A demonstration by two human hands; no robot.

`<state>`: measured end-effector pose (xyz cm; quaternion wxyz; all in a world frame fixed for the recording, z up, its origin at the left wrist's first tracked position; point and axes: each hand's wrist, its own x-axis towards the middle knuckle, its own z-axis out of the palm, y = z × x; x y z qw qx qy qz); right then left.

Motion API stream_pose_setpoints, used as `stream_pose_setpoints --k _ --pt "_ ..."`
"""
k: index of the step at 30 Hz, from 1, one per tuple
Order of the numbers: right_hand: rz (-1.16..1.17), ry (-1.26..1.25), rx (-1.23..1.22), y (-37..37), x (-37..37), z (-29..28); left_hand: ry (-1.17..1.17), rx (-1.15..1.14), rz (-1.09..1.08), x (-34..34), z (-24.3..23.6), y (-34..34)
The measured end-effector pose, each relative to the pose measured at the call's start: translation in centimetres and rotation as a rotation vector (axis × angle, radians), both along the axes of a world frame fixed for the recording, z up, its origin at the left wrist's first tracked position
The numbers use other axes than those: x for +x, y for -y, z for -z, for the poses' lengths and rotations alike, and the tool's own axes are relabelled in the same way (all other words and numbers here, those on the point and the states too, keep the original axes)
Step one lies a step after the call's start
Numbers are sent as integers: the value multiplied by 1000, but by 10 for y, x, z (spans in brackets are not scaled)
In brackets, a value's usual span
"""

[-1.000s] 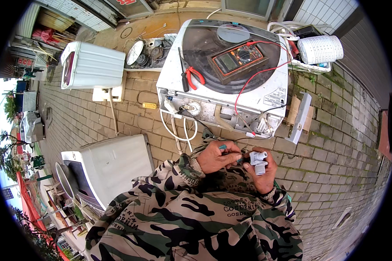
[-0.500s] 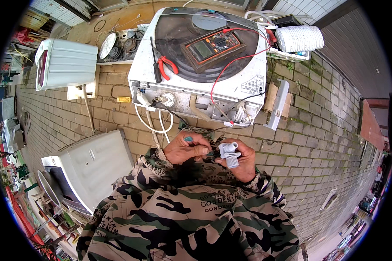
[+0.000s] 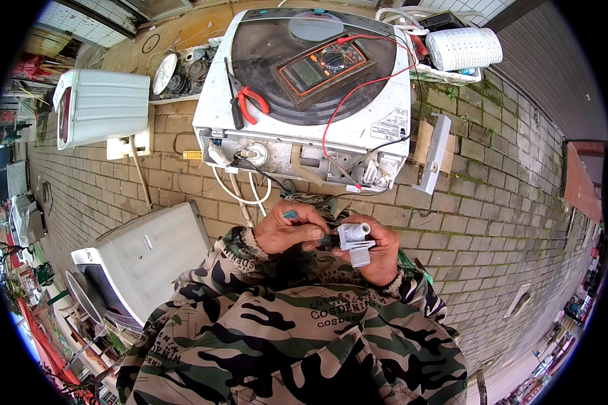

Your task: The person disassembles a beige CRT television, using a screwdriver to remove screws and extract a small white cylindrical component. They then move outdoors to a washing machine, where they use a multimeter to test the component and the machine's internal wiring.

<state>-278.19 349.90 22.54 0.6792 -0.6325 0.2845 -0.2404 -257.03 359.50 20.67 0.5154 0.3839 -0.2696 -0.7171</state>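
In my right hand (image 3: 380,251) is a pale grey plastic water inlet valve (image 3: 355,237), with a round spout on top and a ribbed threaded port below. My left hand (image 3: 287,229) is closed on a small teal-handled tool (image 3: 290,214). Only the teal end shows above the knuckles, and its kind is hidden by the fingers. The two hands' fingertips nearly meet, with the left thumb pointing at the valve. Just beyond them stands a white top-loading washing machine (image 3: 385,101), its control panel area opened to show inner parts (image 3: 257,154).
On the machine's dark lid rest a multimeter (image 3: 323,69) with red and black leads, red-handled pliers (image 3: 253,104) and a dark screwdriver (image 3: 236,111). A loose panel strip (image 3: 434,155) leans at its right. Another white appliance (image 3: 145,253) lies at left, near a white tub (image 3: 105,108).
The view has shifted slightly, so the washing machine sits a little higher and further left. Both hands keep nearly the same grip, with the valve tilted a little differently.
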Motion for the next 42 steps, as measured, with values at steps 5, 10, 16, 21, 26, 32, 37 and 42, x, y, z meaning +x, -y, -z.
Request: stream_pose_setpoints --k 5,10,16,21,26,32,37,42 --pt "-2 13 73 2 -1 -2 97 -2 2 -5 -2 6" --pt "66 14 79 4 0 6 229 14 -57 -13 -4 12" --pt "202 22 463 10 -6 17 140 84 -335 -23 -9 14" --pt "270 89 595 11 -11 17 92 91 -336 -14 8 8" --pt "234 177 628 12 -19 15 101 200 -344 -18 3 15" --pt "219 157 483 10 -26 20 281 126 116 -10 3 16" --pt "236 124 475 9 -24 12 669 -195 345 -10 -15 31" --pt "246 83 605 10 -28 21 966 -202 291 -19 -20 29"
